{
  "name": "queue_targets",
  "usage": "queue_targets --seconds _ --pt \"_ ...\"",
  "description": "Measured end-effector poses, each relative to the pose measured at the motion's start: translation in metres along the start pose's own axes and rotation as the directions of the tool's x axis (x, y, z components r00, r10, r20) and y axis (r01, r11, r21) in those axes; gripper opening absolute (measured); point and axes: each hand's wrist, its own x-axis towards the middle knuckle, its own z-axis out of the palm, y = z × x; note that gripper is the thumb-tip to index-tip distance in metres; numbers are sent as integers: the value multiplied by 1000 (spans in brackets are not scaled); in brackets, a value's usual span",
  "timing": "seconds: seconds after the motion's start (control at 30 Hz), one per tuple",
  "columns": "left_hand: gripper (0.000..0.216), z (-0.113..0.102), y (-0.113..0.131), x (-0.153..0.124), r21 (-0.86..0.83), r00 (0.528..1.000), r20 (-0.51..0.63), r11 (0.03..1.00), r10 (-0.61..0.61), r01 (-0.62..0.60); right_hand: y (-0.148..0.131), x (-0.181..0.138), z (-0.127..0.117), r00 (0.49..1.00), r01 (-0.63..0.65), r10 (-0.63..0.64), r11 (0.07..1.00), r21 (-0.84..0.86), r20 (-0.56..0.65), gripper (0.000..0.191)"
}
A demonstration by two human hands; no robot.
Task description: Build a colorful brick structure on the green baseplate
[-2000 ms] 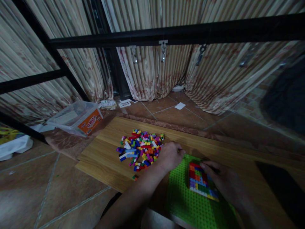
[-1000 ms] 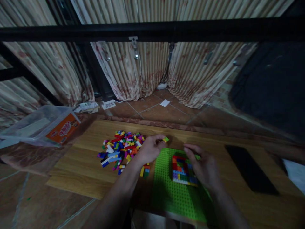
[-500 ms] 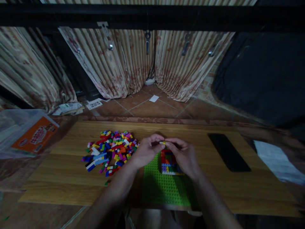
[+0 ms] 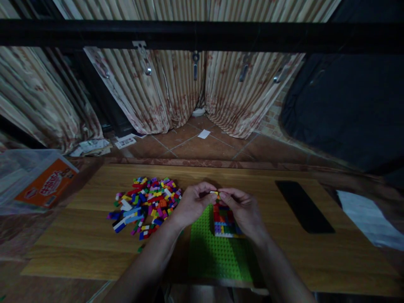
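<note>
Small toy bricks (image 4: pixel 215 193), yellow and white on top, are pinched between the fingertips of my left hand (image 4: pixel 192 205) and my right hand (image 4: pixel 245 210). Both hands are closed and their fingertips nearly meet; the fingers hide how the pieces join. Just below them, a multicoloured brick build (image 4: pixel 223 225), with red, blue, green and white rows, sits on a green studded baseplate (image 4: pixel 217 261). My right hand covers the build's right side. To the left of my left hand spreads a pile of loose toy bricks (image 4: pixel 162 203) in many colours.
A dark flat slab (image 4: pixel 304 206) lies on the wooden table (image 4: pixel 94 252) at the right. Beyond the right edge is a white sheet (image 4: pixel 368 219). A clear plastic box (image 4: pixel 19 172) with an orange label stands at the left. Striped curtains (image 4: pixel 176 92) hang behind.
The whole view has shifted slightly, so things sit a little lower in the picture. Both hands keep their pinch on the small bricks, with only slight finger movement.
</note>
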Motion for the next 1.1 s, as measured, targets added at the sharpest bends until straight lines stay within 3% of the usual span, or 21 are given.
queue_targets --seconds 0.3,0.47,0.57,0.73,0.9,1.1 --pt "25 1 11 -2 -32 996 85 999 29 -27 -1 -4 1 998 -59 56 990 132 24 21" --pt "25 -2 11 -4 -17 998 61 1000 8 -7 -1 1 -3 999 -45 48 983 179 -11 24" --pt "21 -14 12 -2 88 1000 -8 996 3 -3 0 5 -14 999 -3 6 997 78 -37 25" --pt "23 -56 17 -1 337 998 -69 941 4 20 7 5 -38 997 73 -78 965 -252 -7 22" --pt "29 -90 30 -10 621 994 -88 784 69 1 10 1 -52 996 85 -78 870 -486 35 19" --pt "33 -111 39 -19 814 995 -85 579 56 37 9 0 -56 997 76 -64 827 -557 42 17"
